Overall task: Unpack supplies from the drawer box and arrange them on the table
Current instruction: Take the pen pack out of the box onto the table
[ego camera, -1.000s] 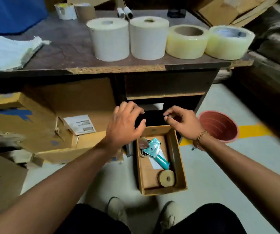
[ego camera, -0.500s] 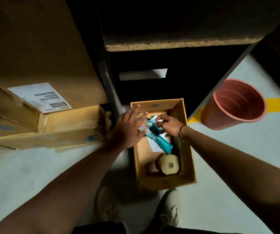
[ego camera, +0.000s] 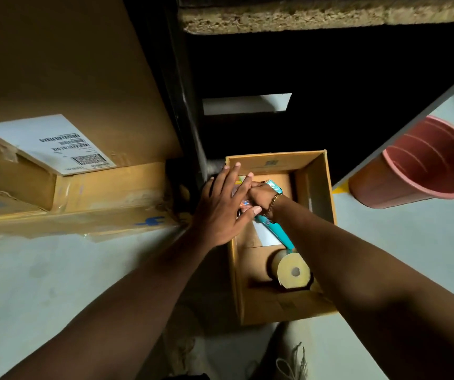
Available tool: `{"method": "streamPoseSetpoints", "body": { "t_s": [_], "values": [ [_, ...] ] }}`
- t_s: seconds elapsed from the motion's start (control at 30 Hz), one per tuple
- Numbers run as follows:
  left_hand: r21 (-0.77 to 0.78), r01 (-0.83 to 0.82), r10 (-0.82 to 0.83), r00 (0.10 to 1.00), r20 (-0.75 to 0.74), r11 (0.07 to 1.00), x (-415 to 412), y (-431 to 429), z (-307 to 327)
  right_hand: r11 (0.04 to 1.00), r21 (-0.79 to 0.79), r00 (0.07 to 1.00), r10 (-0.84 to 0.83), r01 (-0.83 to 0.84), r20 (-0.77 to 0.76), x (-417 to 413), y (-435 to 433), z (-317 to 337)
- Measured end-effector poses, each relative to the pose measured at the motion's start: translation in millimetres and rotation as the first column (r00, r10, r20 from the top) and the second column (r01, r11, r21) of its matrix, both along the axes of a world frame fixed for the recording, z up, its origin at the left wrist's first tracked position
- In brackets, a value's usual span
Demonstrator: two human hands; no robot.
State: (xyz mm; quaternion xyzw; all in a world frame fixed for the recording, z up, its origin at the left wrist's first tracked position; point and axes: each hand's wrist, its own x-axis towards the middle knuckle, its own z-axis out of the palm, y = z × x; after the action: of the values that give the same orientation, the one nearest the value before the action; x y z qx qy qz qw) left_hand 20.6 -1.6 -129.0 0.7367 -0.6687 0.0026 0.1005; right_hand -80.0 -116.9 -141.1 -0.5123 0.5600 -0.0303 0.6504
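A small open cardboard drawer box (ego camera: pixel 319 196) sits on the floor under the table edge (ego camera: pixel 330 19). Inside lie a teal tape dispenser (ego camera: pixel 276 233), a yellowish tape roll (ego camera: pixel 294 271) at the near end, and a white paper (ego camera: pixel 264 235). My left hand (ego camera: pixel 221 212) is spread over the box's far left corner, fingers apart, above small colourful items that it mostly hides. My right hand (ego camera: pixel 263 192), with a chain bracelet, is tucked under the left fingers and closed around the dispenser's head. Its fingers are hidden.
Large cardboard cartons (ego camera: pixel 105 187) with a white shipping label (ego camera: pixel 53 144) are stacked on the left. A pink plastic bucket (ego camera: pixel 426 165) stands on the right. The dark space under the table lies behind the box. My shoes (ego camera: pixel 291 357) are just below it.
My view has dropped from the tabletop to the floor box. Both hands went from above the box down into it, and the right hand closed over the dispenser's head.
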Motion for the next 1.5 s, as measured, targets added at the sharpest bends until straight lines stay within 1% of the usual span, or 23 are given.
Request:
{"method": "streamPoseSetpoints", "body": {
  "t_s": [0.03,0.1,0.17,0.23,0.3,0.33,0.37,0.4,0.43,0.47,0.53,0.6,0.63,0.67,0.7,0.73,0.83,1.0,1.13,1.23,1.33,1.5],
  "values": [
    [-0.005,0.000,0.000,1.000,0.003,1.000,0.6,0.5,2.3,0.999,0.019,0.999,-0.037,0.037,0.007,-2.6,0.2,0.7],
    [-0.025,-0.003,0.003,1.000,0.009,1.000,0.5,3.7,8.5,0.996,0.067,0.998,-0.053,0.052,0.015,-13.6,1.3,3.9],
    [-0.034,-0.017,0.017,1.000,0.017,0.999,0.2,7.8,18.9,0.992,0.119,0.998,-0.049,0.044,0.042,-29.3,5.1,12.1],
    [-0.012,-0.054,0.054,0.998,-0.011,0.998,-2.8,12.6,33.9,0.989,0.145,0.998,-0.027,0.019,0.054,-46.3,12.8,27.1],
    [0.034,-0.110,0.113,0.987,-0.117,0.993,-11.6,18.8,53.6,0.991,0.128,0.997,-0.042,0.033,0.069,-61.2,22.6,46.4],
    [0.075,-0.140,0.153,0.966,-0.209,0.987,-17.3,22.6,63.8,0.991,0.117,0.994,-0.071,0.061,0.082,-67.5,29.4,59.5],
    [0.122,-0.174,0.205,0.923,-0.325,0.977,-23.3,26.6,75.3,0.990,0.111,0.990,-0.104,0.093,0.099,-73.4,35.8,72.6],
    [0.174,-0.209,0.267,0.852,-0.450,0.962,-29.1,30.3,84.9,0.988,0.107,0.986,-0.125,0.113,0.113,-79.0,43.5,86.4],
    [0.233,-0.233,0.327,0.757,-0.566,0.944,-35.1,34.9,97.7,0.987,0.103,0.981,-0.138,0.125,0.133,-84.5,51.9,99.8],
    [0.289,-0.236,0.372,0.644,-0.669,0.928,-40.6,39.5,112.3,0.987,0.099,0.978,-0.143,0.129,0.151,-89.8,61.1,114.9],
    [0.349,-0.199,0.399,0.364,-0.841,0.916,-52.8,50.4,146.0,0.986,0.092,0.968,-0.158,0.142,0.196,-98.5,81.3,146.0],
    [0.381,-0.162,0.396,0.071,-0.915,0.910,-66.3,63.9,180.5,0.986,0.076,0.954,-0.166,0.151,0.251,-105.6,101.5,176.1],
    [0.394,-0.153,0.392,-0.041,-0.919,0.906,-72.0,71.8,196.3,0.986,0.071,0.946,-0.167,0.153,0.279,-108.5,112.0,191.4],
    [0.401,-0.144,0.388,-0.110,-0.915,0.905,-75.4,78.5,208.9,0.986,0.066,0.939,-0.163,0.150,0.304,-110.9,122.6,207.3],
    [0.397,-0.135,0.378,-0.149,-0.914,0.908,-78.2,85.3,220.9,0.988,0.059,0.934,-0.156,0.145,0.320,-112.7,132.1,222.8],
    [0.394,-0.131,0.372,-0.163,-0.914,0.910,-80.2,90.8,228.7,0.990,0.054,0.934,-0.144,0.133,0.327,-113.3,140.3,234.2],
    [0.318,-0.184,0.294,-0.144,-0.945,0.930,-81.2,110.7,267.3,0.994,0.021,0.927,-0.111,0.111,0.359,-115.3,166.5,282.9],
    [0.195,-0.239,0.190,-0.044,-0.981,0.951,-75.8,142.0,336.5,0.992,-0.114,0.908,0.002,0.050,0.419,-112.8,202.6,367.7],
    [0.072,-0.276,0.084,0.033,-0.996,0.958,-64.4,170.8,386.5,0.980,-0.197,0.889,0.101,-0.012,0.447,-104.1,223.1,417.4],
    [0.018,-0.306,0.047,0.086,-0.995,0.952,-50.1,190.4,411.1,0.956,-0.291,0.883,0.176,-0.046,0.436,-94.1,236.3,442.3],
    [-0.027,-0.352,0.032,0.161,-0.986,0.936,-33.7,207.2,431.5,0.944,-0.328,0.871,0.195,-0.042,0.451,-85.7,242.6,456.8],
    [-0.180,-0.461,-0.035,0.305,-0.952,0.869,5.2,225.1,472.8,0.899,-0.427,0.861,0.291,-0.097,0.417,-78.8,242.4,465.4]
  ]
}}
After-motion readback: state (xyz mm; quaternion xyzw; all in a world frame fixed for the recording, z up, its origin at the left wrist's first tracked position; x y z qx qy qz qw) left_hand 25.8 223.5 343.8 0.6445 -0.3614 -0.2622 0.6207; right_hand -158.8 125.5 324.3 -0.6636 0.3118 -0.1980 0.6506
